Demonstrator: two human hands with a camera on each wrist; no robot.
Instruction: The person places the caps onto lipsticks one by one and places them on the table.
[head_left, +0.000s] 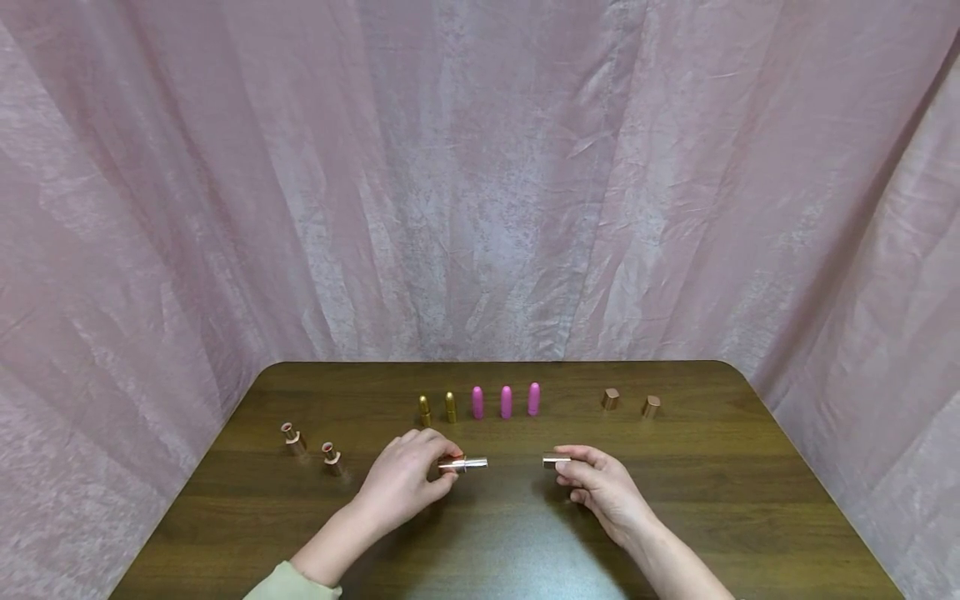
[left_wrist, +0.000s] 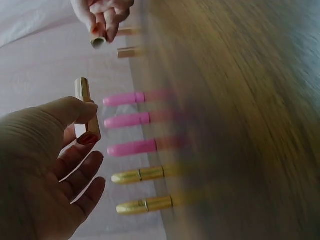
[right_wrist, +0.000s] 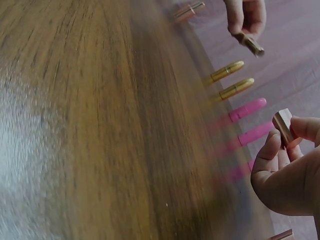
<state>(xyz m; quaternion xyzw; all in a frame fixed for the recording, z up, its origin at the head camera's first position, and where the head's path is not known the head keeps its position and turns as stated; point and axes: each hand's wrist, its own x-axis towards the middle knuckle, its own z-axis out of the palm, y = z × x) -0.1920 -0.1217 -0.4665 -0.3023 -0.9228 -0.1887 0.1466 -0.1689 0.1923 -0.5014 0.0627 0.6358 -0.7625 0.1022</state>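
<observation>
Tube (head_left: pixel 462 464) and cap (head_left: pixel 552 460) lie sideways in line, apart, both nearer the person than the middle pink case (head_left: pixel 506 402), the tube to its left and the cap to its right. The left hand (head_left: pixel 405 473) pinches the tube's wide base between thumb and fingers, probably to leave the narrow neck uncovered; its other fingers are loosely spread. The right hand (head_left: pixel 606 496) pinches the cap, seemingly turned so its hollow mouth faces the neck. Each pinch is closed only to its piece's width. Well left of the pink case stand two uncapped tubes (head_left: pixel 333 460), and right of it two more caps (head_left: pixel 651 407), likely sorted to suit the hand holding each kind. The held tube is glossy rose gold, flat-sided at the base, with a paler, shiny neck.
</observation>
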